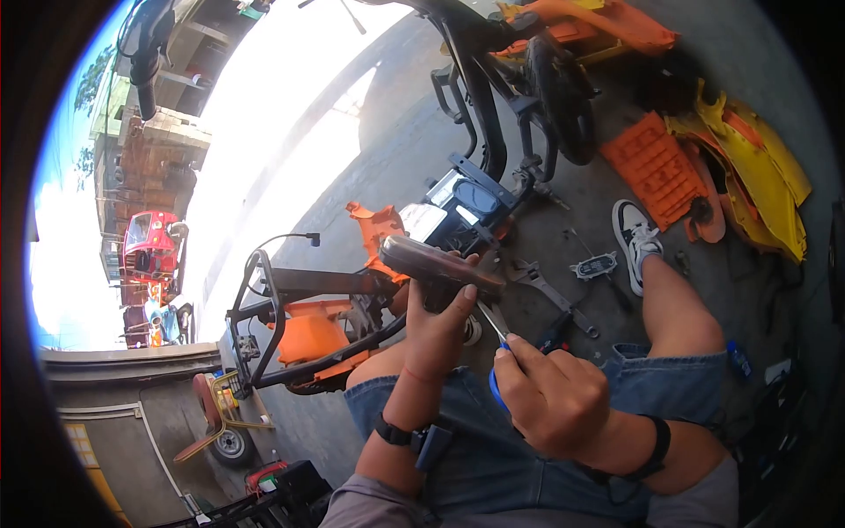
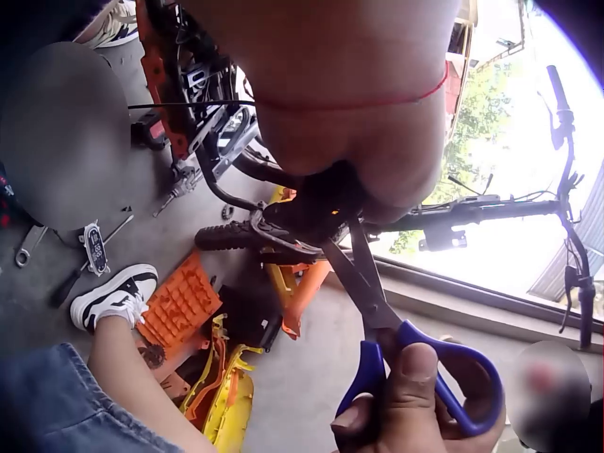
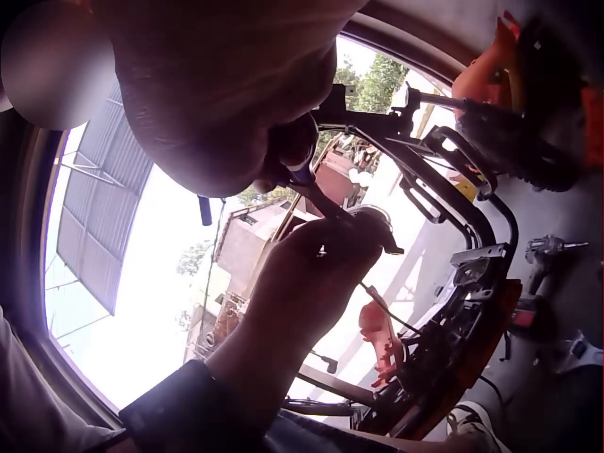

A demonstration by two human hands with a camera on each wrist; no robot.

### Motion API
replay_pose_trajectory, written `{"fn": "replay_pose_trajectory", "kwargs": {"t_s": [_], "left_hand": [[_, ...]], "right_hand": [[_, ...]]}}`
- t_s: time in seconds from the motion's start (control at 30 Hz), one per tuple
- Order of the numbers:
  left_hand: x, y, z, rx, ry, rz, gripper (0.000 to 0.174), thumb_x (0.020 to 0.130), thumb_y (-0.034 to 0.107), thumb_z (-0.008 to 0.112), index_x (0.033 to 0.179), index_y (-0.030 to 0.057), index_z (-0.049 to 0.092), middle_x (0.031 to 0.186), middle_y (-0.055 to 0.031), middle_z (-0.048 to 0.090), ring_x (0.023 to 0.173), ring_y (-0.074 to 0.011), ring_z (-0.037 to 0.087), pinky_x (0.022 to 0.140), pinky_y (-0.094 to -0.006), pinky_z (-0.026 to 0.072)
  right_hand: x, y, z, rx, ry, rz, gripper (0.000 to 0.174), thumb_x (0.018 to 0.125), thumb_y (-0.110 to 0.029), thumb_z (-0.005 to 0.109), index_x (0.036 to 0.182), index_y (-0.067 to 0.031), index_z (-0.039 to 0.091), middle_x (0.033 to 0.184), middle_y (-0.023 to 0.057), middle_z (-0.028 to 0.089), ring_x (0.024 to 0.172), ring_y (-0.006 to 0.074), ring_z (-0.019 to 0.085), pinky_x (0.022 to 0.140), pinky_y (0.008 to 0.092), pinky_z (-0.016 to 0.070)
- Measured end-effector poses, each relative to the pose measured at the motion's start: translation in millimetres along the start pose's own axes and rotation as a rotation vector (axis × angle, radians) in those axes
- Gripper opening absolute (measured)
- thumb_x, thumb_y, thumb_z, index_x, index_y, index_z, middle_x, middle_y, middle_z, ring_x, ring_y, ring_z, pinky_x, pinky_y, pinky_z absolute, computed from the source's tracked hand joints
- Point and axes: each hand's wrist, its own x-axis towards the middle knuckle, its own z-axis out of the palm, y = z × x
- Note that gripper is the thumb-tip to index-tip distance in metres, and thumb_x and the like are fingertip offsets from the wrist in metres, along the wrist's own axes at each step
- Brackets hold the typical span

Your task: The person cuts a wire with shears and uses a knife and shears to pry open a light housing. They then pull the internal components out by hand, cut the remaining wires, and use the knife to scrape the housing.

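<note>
My left hand (image 1: 436, 321) grips a dark oblong part with a glossy, reddish translucent top (image 1: 431, 260), raised in front of my lap. In my right hand (image 1: 559, 396) is a pair of scissors (image 2: 486, 382) with blue handles, the thumb and fingers in and around the loops. Its blades (image 2: 357, 283) stand apart in the left wrist view, their tips right at the underside of the dark part. The left hand hides much of that part in both wrist views.
A stripped motorbike frame (image 1: 480, 97) stands ahead. Orange panels (image 1: 656, 172) and yellow panels (image 1: 775, 176) lie at the right. On the floor near my shoe (image 1: 635, 238) are a wrench (image 1: 546, 290) and a small oval metallic piece (image 1: 594, 265).
</note>
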Motion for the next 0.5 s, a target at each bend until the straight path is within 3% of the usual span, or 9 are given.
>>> {"fn": "replay_pose_trajectory", "kwargs": {"t_s": [0.37, 0.43, 0.5], "left_hand": [[1, -5, 2, -0.088, 0.145, 0.049, 0.042, 0.091, -0.005, 0.068, 0.129, 0.0011, 0.050, 0.125, -0.0119, 0.062, 0.127, -0.0268, 0.060, 0.105, -0.0370, 0.0486], [2, -9, 1, -0.131, 0.171, 0.059, 0.043, 0.092, -0.006, 0.066, 0.131, -0.0018, 0.047, 0.126, -0.0162, 0.059, 0.127, -0.0318, 0.059, 0.106, -0.0471, 0.0515], [2, -6, 2, -0.139, 0.186, 0.054, 0.042, 0.093, -0.006, 0.066, 0.130, -0.0017, 0.047, 0.125, -0.0163, 0.060, 0.126, -0.0315, 0.059, 0.106, -0.0471, 0.0517]], "right_hand": [[2, -5, 3, -0.051, -0.036, -0.110, 0.010, 0.090, -0.011, 0.068, 0.099, -0.0075, 0.066, 0.091, 0.0203, 0.074, 0.053, 0.0112, 0.055, 0.043, 0.0208, 0.0415], [0, -7, 7, -0.067, -0.031, -0.135, 0.009, 0.090, -0.011, 0.068, 0.098, -0.0082, 0.066, 0.093, 0.0216, 0.074, 0.053, 0.0108, 0.055, 0.042, 0.0197, 0.0407], [-2, -12, 10, -0.076, -0.033, -0.143, 0.009, 0.090, -0.011, 0.068, 0.098, -0.0085, 0.066, 0.093, 0.0222, 0.074, 0.053, 0.0106, 0.055, 0.042, 0.0193, 0.0402]]}}
